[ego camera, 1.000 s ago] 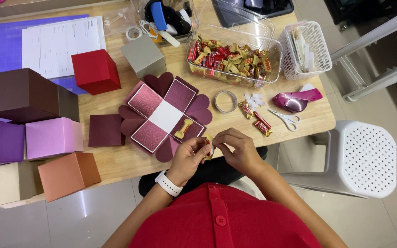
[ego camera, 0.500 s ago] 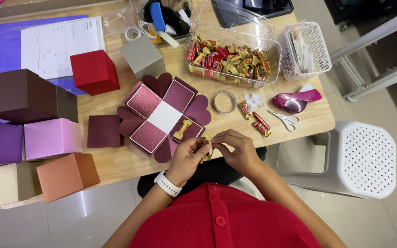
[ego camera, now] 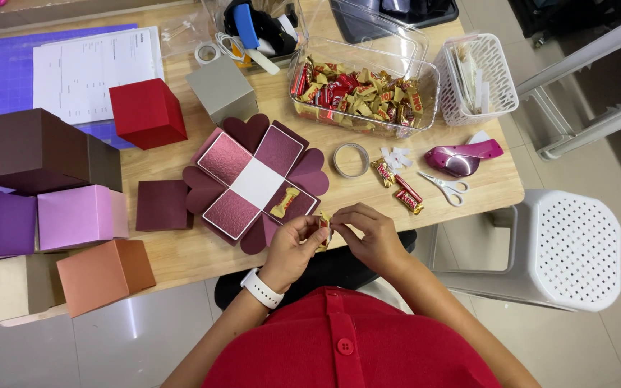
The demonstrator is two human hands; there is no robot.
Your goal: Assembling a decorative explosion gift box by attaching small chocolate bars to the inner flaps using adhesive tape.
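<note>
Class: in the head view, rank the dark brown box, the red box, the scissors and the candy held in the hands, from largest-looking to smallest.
1. dark brown box
2. red box
3. scissors
4. candy, partly hidden by both hands, still clearly smallest.

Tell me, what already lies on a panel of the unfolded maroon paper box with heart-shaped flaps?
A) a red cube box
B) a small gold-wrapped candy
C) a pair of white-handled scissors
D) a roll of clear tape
B: a small gold-wrapped candy rests on the lower right panel of the unfolded maroon paper box, while the scissors, tape roll and red cube sit on the wooden table beside it.
</note>
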